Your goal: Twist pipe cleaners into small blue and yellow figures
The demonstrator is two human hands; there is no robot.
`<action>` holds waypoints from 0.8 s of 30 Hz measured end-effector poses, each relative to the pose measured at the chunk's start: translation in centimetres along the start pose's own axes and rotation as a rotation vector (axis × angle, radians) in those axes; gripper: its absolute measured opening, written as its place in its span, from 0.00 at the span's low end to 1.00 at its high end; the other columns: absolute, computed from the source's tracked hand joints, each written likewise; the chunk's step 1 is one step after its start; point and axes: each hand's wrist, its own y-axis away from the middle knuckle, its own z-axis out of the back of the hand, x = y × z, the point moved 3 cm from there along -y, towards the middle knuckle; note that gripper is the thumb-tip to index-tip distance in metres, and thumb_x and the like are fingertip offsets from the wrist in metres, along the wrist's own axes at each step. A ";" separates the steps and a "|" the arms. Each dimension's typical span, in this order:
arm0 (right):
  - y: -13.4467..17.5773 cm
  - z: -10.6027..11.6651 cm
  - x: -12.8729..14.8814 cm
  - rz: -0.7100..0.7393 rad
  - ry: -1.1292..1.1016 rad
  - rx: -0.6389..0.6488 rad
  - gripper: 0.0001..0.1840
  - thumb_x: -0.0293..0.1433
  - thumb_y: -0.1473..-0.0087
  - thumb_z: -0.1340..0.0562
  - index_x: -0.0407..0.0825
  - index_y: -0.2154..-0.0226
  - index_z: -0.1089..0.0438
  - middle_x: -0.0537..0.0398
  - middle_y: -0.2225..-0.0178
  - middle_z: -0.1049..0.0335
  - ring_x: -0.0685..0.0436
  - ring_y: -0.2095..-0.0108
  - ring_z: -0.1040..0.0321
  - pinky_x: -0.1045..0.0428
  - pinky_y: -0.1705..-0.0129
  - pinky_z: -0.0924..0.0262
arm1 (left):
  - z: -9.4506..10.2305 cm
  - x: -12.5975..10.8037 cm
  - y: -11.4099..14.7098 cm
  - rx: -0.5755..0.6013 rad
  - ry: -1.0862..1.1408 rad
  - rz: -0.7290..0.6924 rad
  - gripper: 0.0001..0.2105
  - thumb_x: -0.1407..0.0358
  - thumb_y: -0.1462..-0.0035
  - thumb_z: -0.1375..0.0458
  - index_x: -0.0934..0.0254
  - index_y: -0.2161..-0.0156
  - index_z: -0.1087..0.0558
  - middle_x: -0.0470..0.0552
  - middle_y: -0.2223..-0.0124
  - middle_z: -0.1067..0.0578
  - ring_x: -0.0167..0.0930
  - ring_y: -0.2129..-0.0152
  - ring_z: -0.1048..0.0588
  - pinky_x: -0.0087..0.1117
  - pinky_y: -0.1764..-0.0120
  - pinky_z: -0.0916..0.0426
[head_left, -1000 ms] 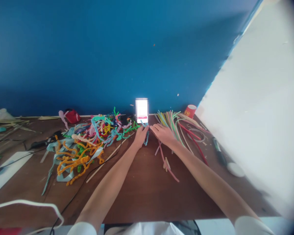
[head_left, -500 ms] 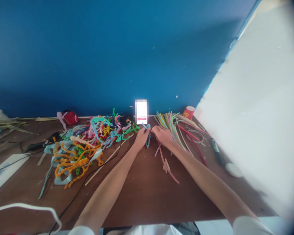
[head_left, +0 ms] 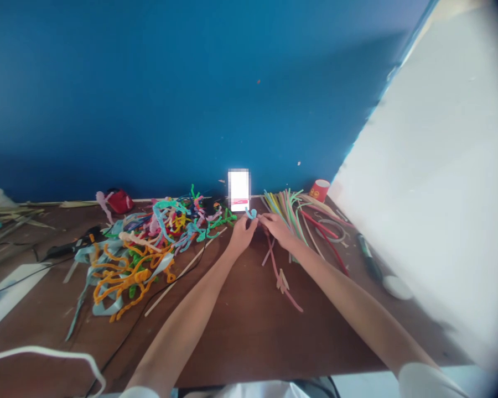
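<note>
A blue pipe cleaner (head_left: 253,213), bent into a small curled shape, shows above the fingertips. My left hand (head_left: 243,234) is closed, its thumb and fingers pinching the blue piece. Close beside it, my right hand (head_left: 277,230) has its fingertips pressed together at the right side of the same piece; exactly what they grip there is too small to make out. Below my right hand, a pink pipe cleaner (head_left: 275,260) lies on the table with a pale twisted bit partway along it.
Left of my arms sits a tangled heap of pipe cleaners, orange (head_left: 141,275) in front. A bright-screened phone (head_left: 239,190) stands against the blue wall. To the right are a bundle of straight pipe cleaners (head_left: 288,204), a red cup (head_left: 319,190) and a dark green marker (head_left: 369,258).
The blue pipe cleaner has turned in my fingers: its part hanging below the hands no longer shows, and a curl stands above them. My right hand has shifted slightly.
</note>
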 end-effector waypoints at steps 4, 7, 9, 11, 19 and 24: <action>0.4 0.1 1.0 0.175 0.303 -0.030 0.21 0.45 0.39 0.47 0.50 0.76 0.36 0.61 0.81 0.38 0.48 0.78 0.37 0.52 0.71 0.45 | -0.1 1.0 -0.4 0.031 0.160 0.166 0.14 0.53 0.45 0.42 0.65 0.69 0.32 0.44 0.75 0.32 0.26 0.78 0.34 0.28 0.71 0.39; 0.7 0.2 1.9 0.383 0.517 -0.094 0.13 0.40 0.38 0.46 0.50 0.63 0.32 0.56 0.68 0.27 0.46 0.66 0.30 0.52 0.63 0.40 | 0.3 1.4 -0.6 -0.048 0.236 0.207 0.16 0.52 0.45 0.43 0.65 0.72 0.33 0.44 0.76 0.32 0.24 0.79 0.34 0.28 0.72 0.39; 0.9 0.1 2.0 0.505 0.715 -0.098 0.11 0.37 0.38 0.45 0.51 0.55 0.33 0.53 0.60 0.26 0.44 0.61 0.29 0.52 0.62 0.40 | 0.6 1.7 -0.8 -0.113 0.299 0.227 0.17 0.52 0.45 0.43 0.66 0.73 0.33 0.45 0.78 0.32 0.24 0.80 0.34 0.27 0.72 0.39; 1.2 0.0 2.0 0.623 0.942 -0.084 0.13 0.32 0.36 0.47 0.50 0.51 0.33 0.49 0.58 0.27 0.43 0.58 0.30 0.52 0.62 0.40 | 0.7 2.0 -0.9 -0.137 0.354 0.242 0.18 0.51 0.47 0.41 0.65 0.74 0.33 0.44 0.79 0.33 0.23 0.81 0.34 0.27 0.72 0.39; 2.2 0.1 2.1 0.927 1.308 -0.222 0.16 0.24 0.37 0.49 0.47 0.52 0.31 0.49 0.62 0.27 0.43 0.60 0.33 0.49 0.61 0.42 | 0.2 2.4 -0.9 -0.010 0.352 0.223 0.20 0.49 0.48 0.40 0.65 0.75 0.35 0.42 0.82 0.38 0.21 0.85 0.39 0.25 0.78 0.45; 2.3 0.1 2.0 0.976 1.327 -0.241 0.17 0.23 0.37 0.48 0.48 0.50 0.32 0.49 0.55 0.28 0.43 0.57 0.35 0.49 0.58 0.43 | 0.3 1.3 -0.9 0.063 0.457 0.227 0.22 0.48 0.51 0.38 0.65 0.77 0.38 0.40 0.83 0.41 0.20 0.86 0.43 0.26 0.79 0.49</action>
